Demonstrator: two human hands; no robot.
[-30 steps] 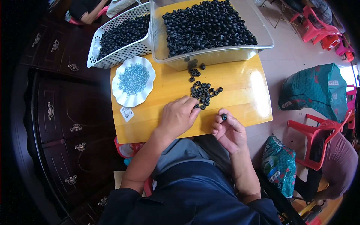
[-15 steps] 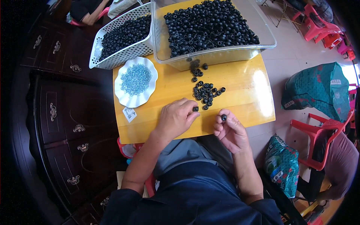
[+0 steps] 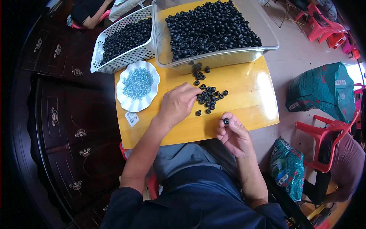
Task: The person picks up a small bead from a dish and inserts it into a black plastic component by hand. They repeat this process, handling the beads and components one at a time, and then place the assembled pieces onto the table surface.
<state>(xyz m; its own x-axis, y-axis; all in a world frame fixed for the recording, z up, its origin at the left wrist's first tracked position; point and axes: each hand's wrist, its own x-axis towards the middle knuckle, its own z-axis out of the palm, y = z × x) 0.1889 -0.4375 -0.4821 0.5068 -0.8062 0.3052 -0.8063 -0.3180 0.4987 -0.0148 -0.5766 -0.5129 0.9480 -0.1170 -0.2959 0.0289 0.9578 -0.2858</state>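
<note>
My right hand (image 3: 237, 133), palm turned up near the table's front edge, pinches a small round black cap (image 3: 226, 121) with its hollow end showing. Up at the left side of a loose cluster of black caps (image 3: 209, 97) is my left hand (image 3: 177, 103), its thumb and fingertips drawn together. Whatever lies between those fingertips is hidden. A single black cap (image 3: 198, 113) rests on the table just below the cluster. To the left of my left hand stands a white scalloped dish (image 3: 121, 100) of small clear-blue beads (image 3: 137, 83).
A large clear bin (image 3: 217, 57) heaped with black caps and a white perforated basket (image 3: 126, 57) of more stand at the back of the yellow table (image 3: 248, 87). Dark drawers (image 3: 57, 114) line the left. Green bags (image 3: 322, 91) and a red chair (image 3: 324, 145) with a person occupy the right.
My left hand has moved up and away from the lone cap to the cluster. That cap now lies apart from its fingers. My right hand has stayed in place with its cap.
</note>
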